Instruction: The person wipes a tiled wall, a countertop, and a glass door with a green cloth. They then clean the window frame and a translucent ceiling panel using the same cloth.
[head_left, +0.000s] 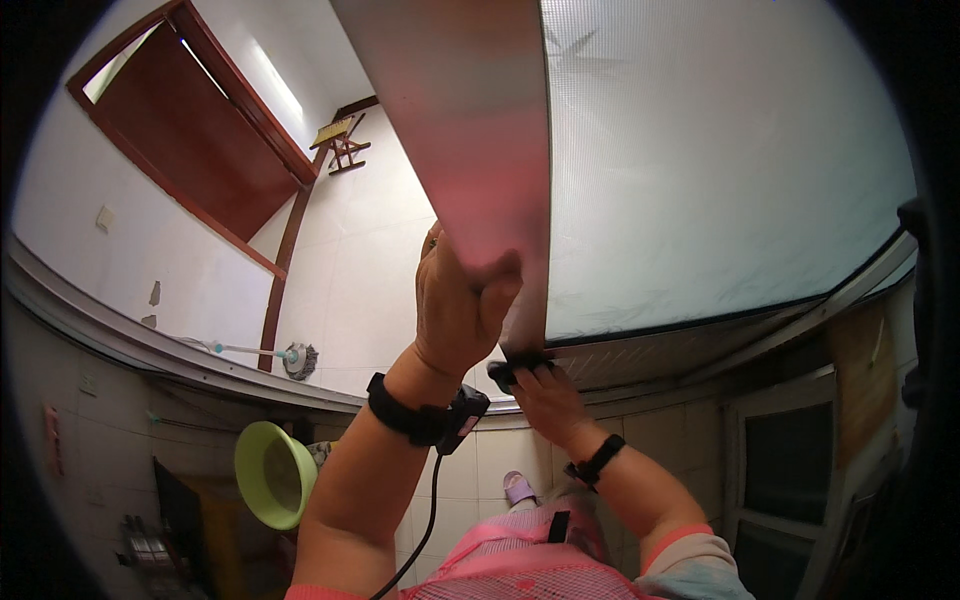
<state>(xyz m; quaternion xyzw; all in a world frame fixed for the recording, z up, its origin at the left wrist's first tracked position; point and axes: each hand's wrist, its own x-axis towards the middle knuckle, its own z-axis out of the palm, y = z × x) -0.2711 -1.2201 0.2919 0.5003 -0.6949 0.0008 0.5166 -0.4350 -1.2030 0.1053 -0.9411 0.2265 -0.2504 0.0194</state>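
Note:
In front of me stands a sliding door with a frosted glass pane (697, 172) and a shiny metal frame (480, 112). My left hand (465, 300) grips the edge of this frame, its fingers wrapped round the far side and partly hidden. Lower down, my right hand (544, 394) holds a dark cloth (510, 371) against the bottom of the frame; the cloth is bunched and partly covered by the fingers. Both wrists wear black straps, and a small black device (465, 420) with a cable sits at the left one.
A floor track (337, 401) crosses below the door. Beyond it are a mop (300, 361), a folding stool (341, 139) and a red-brown door (195, 127). A green basin (276, 476) stands at lower left; a white-framed glazed panel (784, 457) is at right.

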